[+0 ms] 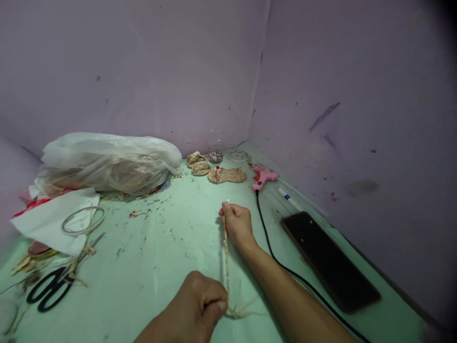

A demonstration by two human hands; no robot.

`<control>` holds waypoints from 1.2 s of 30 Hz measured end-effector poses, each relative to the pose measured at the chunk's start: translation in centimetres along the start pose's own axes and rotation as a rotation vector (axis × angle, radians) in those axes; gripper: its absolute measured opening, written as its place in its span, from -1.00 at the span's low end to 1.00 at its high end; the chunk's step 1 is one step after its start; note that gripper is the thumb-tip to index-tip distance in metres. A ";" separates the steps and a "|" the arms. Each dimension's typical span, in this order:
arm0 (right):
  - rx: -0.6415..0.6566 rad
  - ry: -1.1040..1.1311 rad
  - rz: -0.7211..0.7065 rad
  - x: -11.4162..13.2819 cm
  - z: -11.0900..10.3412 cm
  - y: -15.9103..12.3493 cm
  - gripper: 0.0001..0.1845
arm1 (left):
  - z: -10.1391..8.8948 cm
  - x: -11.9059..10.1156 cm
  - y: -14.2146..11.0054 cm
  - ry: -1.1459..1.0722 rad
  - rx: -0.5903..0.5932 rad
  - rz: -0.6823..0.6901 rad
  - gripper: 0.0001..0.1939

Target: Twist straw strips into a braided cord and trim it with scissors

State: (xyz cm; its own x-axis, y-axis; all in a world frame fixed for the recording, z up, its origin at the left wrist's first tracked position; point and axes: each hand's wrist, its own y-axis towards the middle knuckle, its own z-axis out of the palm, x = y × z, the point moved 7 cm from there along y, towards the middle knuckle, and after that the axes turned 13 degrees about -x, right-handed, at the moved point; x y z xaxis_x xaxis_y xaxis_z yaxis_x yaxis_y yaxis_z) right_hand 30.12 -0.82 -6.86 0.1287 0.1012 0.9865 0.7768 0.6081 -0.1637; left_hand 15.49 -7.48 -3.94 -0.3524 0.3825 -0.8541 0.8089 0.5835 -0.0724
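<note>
A thin braided cord of straw-coloured fibre [226,257] runs between my two hands over the pale green tabletop [160,247]. My right hand [236,223], farther out, pinches its far end, where a small white bit shows at the fingertips. Close to me, my left hand [203,305] is closed on the near end. Loose, unbraided strands [243,313] fan out to the right of that fist. Beyond my right hand lie a sole-shaped woven piece [227,176] with a red bead on it and some smaller coiled woven pieces [198,164].
A pink glue gun [263,175] trails a black cable [274,252] past my right arm. A dark phone [330,262] and a white pen [290,198] lie right. Left are black-handled scissors [52,288], a ring [68,227], paper [46,221] and a plastic bag [110,157]. Beads [215,157] stand near the corner.
</note>
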 end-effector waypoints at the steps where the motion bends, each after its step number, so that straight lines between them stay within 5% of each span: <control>1: -0.005 -0.018 -0.021 0.0 0.0 -0.1 -0.66 | 0.1 -0.2 -0.1 -0.023 0.011 0.003 -0.70; 10: -0.035 -0.091 -0.040 -0.5 0.5 0.4 -0.64 | 0.7 -0.6 -0.2 0.079 0.019 0.059 -0.71; 22: -0.099 -0.036 0.142 -0.8 1.2 1.4 -0.70 | -1.8 0.5 -0.1 0.047 -0.218 -0.022 -0.71; 29: 0.072 -0.050 0.275 -0.4 8.4 -0.7 -0.67 | -5.2 2.5 -2.1 -0.139 -0.286 -0.143 -0.72; 33: 0.214 -0.036 0.340 0.0 12.4 -2.4 -0.65 | -7.2 5.0 -3.4 -0.382 -0.491 -0.261 -0.74; 36: 0.380 -0.038 0.441 0.2 12.6 -4.4 -0.52 | -8.0 6.2 -3.5 -0.419 -0.647 -0.303 -0.73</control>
State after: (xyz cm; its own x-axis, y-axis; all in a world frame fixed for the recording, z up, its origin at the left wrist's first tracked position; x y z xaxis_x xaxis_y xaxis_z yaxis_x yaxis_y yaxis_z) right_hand 18.95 6.43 -5.97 0.3625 0.4326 0.8255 0.3781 0.7413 -0.5545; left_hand 6.70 -1.40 -4.90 -0.2035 -0.0820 -0.9756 0.2308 0.9644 -0.1292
